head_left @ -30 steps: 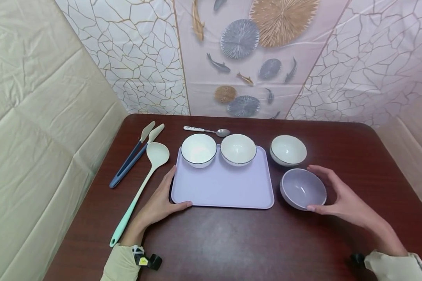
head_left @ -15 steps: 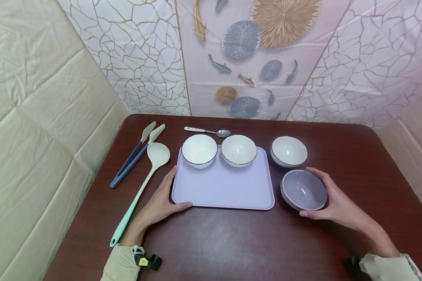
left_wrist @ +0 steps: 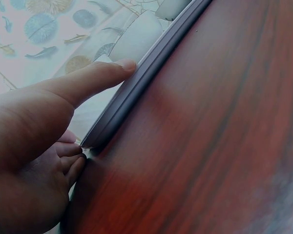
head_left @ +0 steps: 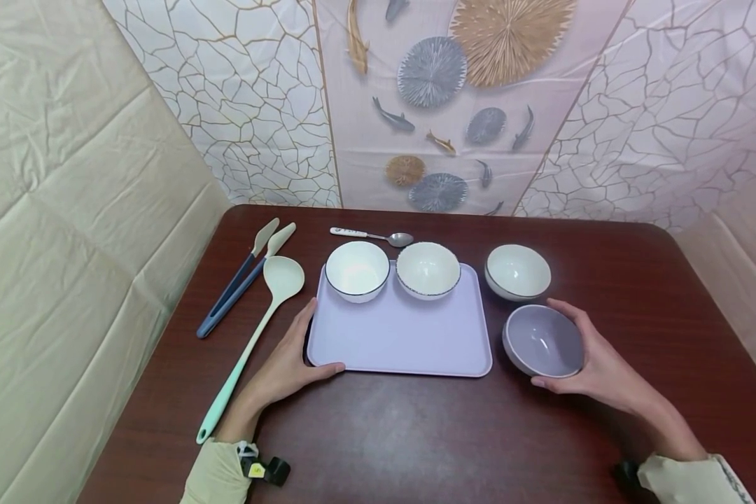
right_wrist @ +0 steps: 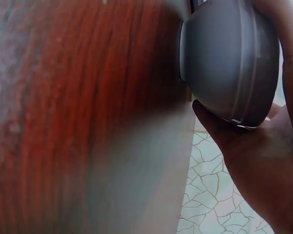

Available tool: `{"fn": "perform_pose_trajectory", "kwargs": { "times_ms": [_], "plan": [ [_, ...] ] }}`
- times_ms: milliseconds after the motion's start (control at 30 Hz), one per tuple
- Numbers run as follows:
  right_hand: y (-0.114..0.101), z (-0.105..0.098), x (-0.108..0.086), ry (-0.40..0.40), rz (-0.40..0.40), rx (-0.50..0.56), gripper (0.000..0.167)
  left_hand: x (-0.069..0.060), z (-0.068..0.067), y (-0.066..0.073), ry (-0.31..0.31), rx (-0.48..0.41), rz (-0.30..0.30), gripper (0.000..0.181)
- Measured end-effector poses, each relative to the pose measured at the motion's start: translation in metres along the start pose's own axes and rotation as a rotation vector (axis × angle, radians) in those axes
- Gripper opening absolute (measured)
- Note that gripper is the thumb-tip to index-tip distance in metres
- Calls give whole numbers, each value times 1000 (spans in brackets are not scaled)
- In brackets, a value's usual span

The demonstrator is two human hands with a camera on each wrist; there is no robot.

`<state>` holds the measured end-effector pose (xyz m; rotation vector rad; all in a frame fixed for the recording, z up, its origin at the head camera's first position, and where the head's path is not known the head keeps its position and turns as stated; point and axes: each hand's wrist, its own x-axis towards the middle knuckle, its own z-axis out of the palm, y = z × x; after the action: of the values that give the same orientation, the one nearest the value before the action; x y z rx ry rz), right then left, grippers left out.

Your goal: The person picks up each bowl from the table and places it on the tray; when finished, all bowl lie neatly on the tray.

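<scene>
A dark reddish-brown worktop (head_left: 403, 434) stood before a patterned wall covering (head_left: 431, 140) of gold crackle lines, fish and round leaf shapes, with a plain cream cloth (head_left: 69, 231) hanging on the left. At the middle lay a rectangular lilac tray (head_left: 397, 336); a dark-rimmed white bowl (head_left: 357, 269) and a scallop-edged white bowl (head_left: 428, 269) stood side by side on its far part. The left hand (head_left: 283, 364) held the tray's near left corner, thumb on the near rim and fingers at the left side. Right of the tray, the right hand (head_left: 595, 364) was clasped around an upright grey-purple bowl (head_left: 543, 341), thumb on the near side, fingers on the far side. Just behind that bowl stood another white bowl (head_left: 518, 271). A spoon (head_left: 400, 239) lay beyond the tray; a pale green ladle (head_left: 283, 277) and blue-handled tongs (head_left: 236, 297) lay to its left.
</scene>
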<state>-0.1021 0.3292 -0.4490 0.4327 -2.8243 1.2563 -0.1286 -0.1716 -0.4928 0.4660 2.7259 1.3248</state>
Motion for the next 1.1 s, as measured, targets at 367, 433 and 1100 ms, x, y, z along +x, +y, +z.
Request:
{"fn": "perform_pose_trajectory", "kwargs": {
  "times_ms": [367, 433, 1100],
  "plan": [
    [1, 2, -1, 37, 12, -15, 123, 0, 1, 0, 8, 4, 3, 120],
    [0, 2, -1, 40, 12, -22, 123, 0, 1, 0, 9, 6, 3, 120],
    [-21, -1, 17, 37, -9, -72, 123, 0, 1, -1, 6, 5, 2, 120]
  ]
}}
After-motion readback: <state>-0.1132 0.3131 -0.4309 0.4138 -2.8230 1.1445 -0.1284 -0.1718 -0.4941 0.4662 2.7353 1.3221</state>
